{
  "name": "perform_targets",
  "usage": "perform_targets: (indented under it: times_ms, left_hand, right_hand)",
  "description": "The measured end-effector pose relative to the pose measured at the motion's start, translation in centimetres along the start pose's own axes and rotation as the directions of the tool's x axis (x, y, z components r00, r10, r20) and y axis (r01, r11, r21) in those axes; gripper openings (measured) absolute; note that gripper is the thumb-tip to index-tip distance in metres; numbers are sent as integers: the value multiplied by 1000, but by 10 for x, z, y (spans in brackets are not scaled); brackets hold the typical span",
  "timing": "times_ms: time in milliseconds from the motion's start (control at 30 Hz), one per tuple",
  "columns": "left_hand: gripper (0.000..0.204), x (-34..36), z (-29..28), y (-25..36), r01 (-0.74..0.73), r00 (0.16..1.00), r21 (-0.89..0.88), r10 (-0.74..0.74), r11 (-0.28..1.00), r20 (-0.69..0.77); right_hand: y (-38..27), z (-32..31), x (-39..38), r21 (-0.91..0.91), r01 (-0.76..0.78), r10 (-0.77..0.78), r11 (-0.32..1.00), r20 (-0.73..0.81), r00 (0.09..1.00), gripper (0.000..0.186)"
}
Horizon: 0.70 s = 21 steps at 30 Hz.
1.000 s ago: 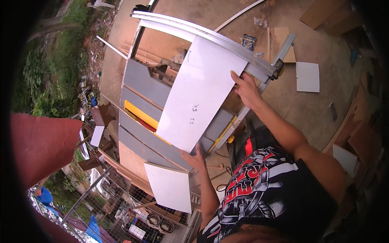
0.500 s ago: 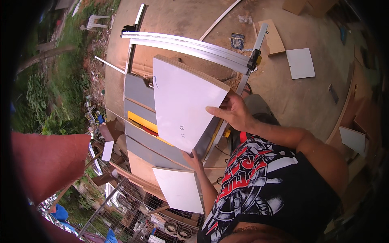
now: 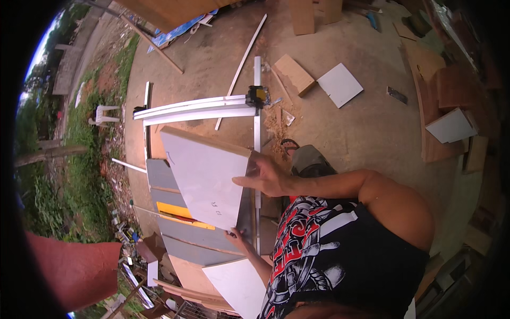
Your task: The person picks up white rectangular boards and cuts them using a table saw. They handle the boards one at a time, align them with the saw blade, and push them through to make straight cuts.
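A white-faced board (image 3: 207, 181) with brown edges is tilted up between my hands. Its thick upper edge looks layered, so I cannot tell if it is one board or several stacked. My right hand (image 3: 268, 177) grips its right edge, thumb on the white face and fingers behind. At the lower corner, my left hand (image 3: 237, 237) holds on with its fingers, partly hidden by the board. Beneath lies a grey saw table (image 3: 186, 239) with a yellow insert (image 3: 167, 209) showing a red strip. Pencil marks show on the white face.
A silver fence rail (image 3: 196, 109) crosses the table's far end, with a black and yellow clamp (image 3: 256, 97). Another white panel (image 3: 239, 284) lies at the near end. Offcuts, a white square panel (image 3: 340, 85) and sawdust (image 3: 276, 125) lie on the concrete floor. A white chair (image 3: 104, 114) stands far left.
My view has shifted, so the table and board appear lower and further left. Both hands keep hold of the board, which is still tilted above the saw table.
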<state>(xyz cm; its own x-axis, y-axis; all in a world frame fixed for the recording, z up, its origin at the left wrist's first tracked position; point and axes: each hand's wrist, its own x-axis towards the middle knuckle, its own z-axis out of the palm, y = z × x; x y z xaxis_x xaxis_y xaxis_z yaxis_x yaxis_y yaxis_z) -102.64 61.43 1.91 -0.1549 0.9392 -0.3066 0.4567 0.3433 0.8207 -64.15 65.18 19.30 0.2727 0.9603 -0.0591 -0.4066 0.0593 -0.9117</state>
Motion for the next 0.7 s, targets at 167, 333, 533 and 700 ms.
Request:
perform_targets:
  times_ms: [167,333,533,700]
  left_hand:
    - [81,22,-13,-29,-11,998,-95,17,995,63]
    - [71,-7,15,54,34,987,-128,-13,991,158]
    - [61,-58,21,123,-316,828,-144,347,938,441]
    - [67,-49,93,158,235,693,-613,312,754,649]
  right_hand:
    - [8,-3,-68,77,81,-80,994,-5,997,54]
    - [-13,-29,-130,43,135,-132,990,-69,989,53]
    - [-72,-102,-176,319,347,-256,882,-295,921,54]
    - [-73,-192,-220,476,441,-155,761,-527,836,55]
